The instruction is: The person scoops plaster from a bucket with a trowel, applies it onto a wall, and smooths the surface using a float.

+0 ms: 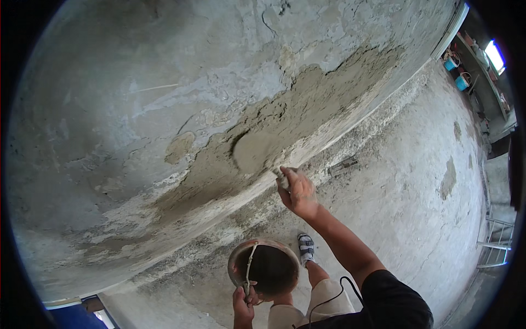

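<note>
My right hand (298,192) is closed round the handle of a mortar-coated trowel (281,179), low against the wall. Its rounded blade, the same grey-brown as the mortar, appears to lie on the wet mortar patch (323,107), so its edge is hard to make out. Below, my left hand (244,304) grips the handle of a round bucket (234,262), which hangs in front of my legs. The bucket's inside is dark, and I cannot tell how much it holds.
The rough grey wall (137,49) has flaking plaster. Along its foot, debris borders the concrete floor (394,203), where my sandalled foot (307,248) stands. Two blue buckets (457,72) sit near a shelf at far right; a metal rack (496,241) stands at the right edge.
</note>
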The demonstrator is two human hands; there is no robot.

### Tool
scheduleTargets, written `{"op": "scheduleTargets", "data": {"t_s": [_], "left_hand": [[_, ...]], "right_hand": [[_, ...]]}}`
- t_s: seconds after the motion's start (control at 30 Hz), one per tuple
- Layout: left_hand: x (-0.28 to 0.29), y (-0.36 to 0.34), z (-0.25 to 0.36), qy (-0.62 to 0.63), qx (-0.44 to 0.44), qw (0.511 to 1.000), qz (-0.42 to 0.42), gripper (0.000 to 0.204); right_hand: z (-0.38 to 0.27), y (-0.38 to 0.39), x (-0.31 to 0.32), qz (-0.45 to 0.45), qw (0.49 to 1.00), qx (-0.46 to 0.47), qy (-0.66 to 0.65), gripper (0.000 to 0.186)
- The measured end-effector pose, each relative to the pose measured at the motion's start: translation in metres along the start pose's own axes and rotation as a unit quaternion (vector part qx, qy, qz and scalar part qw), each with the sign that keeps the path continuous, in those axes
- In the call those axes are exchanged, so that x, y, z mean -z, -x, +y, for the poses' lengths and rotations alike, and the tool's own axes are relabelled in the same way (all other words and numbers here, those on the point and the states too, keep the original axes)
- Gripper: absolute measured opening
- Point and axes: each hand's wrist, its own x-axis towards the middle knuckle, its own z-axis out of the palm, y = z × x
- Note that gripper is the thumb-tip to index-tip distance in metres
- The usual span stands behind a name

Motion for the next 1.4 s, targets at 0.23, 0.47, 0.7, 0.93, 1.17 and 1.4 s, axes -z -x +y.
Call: {"op": "scheduleTargets", "data": {"t_s": [0.23,0.47,0.7,0.93,1.17,1.4], "left_hand": [[-0.013,0.009,-0.017,0.027,-0.017,0.999,-0.019,0.059],[-0.012,0.014,-0.015,-0.004,-0.034,0.999,-0.009,0.058],[0.001,0.017,-0.008,-0.024,-0.043,0.999,0.024,0.058],[0.013,0.02,-0.002,0.008,-0.045,0.999,0.027,0.061],[0.019,0.023,-0.011,-0.017,-0.028,0.998,0.05,0.058],[0.024,0.027,-0.015,0.009,-0.005,1.0,0.023,0.058]], "right_hand": [[-0.016,0.038,0.015,-0.182,0.982,-0.018,-0.04,0.056],[-0.025,0.011,0.034,0.022,0.994,-0.065,-0.083,0.05],[-0.003,-0.003,0.015,0.014,0.999,-0.044,0.014,0.041],[-0.013,0.039,0.028,0.004,0.995,-0.102,0.004,0.043],[-0.026,-0.011,0.008,0.019,0.989,-0.108,-0.098,0.042],[-0.053,0.018,0.007,-0.125,0.992,0.015,-0.021,0.046]]}}
